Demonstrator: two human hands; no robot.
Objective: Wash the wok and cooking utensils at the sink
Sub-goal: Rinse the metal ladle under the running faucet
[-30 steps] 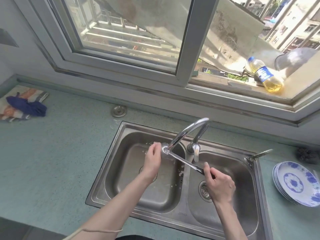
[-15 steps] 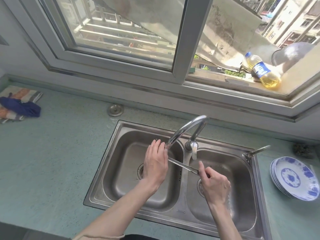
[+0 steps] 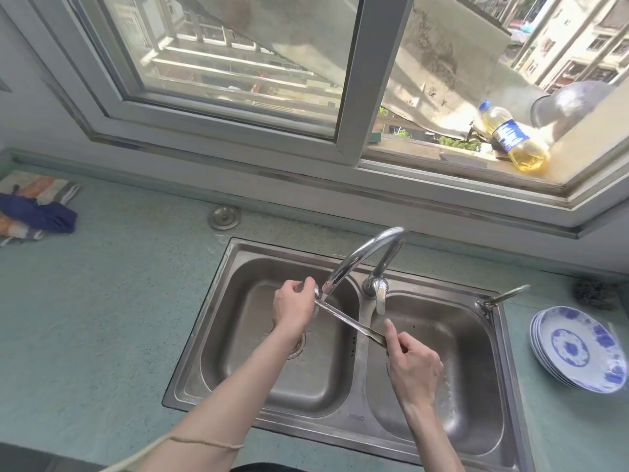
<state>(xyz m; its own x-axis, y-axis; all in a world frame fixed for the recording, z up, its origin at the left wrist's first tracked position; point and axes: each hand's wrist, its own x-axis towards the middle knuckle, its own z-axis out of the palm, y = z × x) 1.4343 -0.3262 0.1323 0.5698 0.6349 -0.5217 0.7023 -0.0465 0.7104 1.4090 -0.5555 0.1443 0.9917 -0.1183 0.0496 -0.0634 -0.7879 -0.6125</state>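
A long, flat stainless-steel utensil (image 3: 347, 320) is held slantwise across the divider of the double-bowl stainless-steel sink (image 3: 218, 335), its far end up under the spout and its handle end down over the right bowl. The far end is wrapped by the left hand (image 3: 293, 308), fingers curled round it right beneath the mouth of the curved chrome tap (image 3: 360, 257); what shape that end has cannot be told, since it is covered. The handle is gripped by the right hand (image 3: 413, 367), thumb laid along the metal and pointing up the shaft. Wet streaks and droplets are seen in the right bowl near the wrist. The left bowl's drain is partly hidden behind the left forearm.

On the green speckled desk (image 3: 119, 318), far left, a striped cloth with a dark blue rag on top (image 3: 37, 211) is lying. A small round metal cap (image 3: 224, 218) is set into the desk just beyond the sink's far left corner. To the right of the sink, a stack of white plates with blue floral print (image 3: 578, 349) is resting, and a dark scouring pad (image 3: 594, 294) is seen beyond it. On the window ledge, far right, a plastic bottle of yellow oil with a blue label (image 3: 514, 141) is lying tilted beside a grey metal bowl (image 3: 575, 103).
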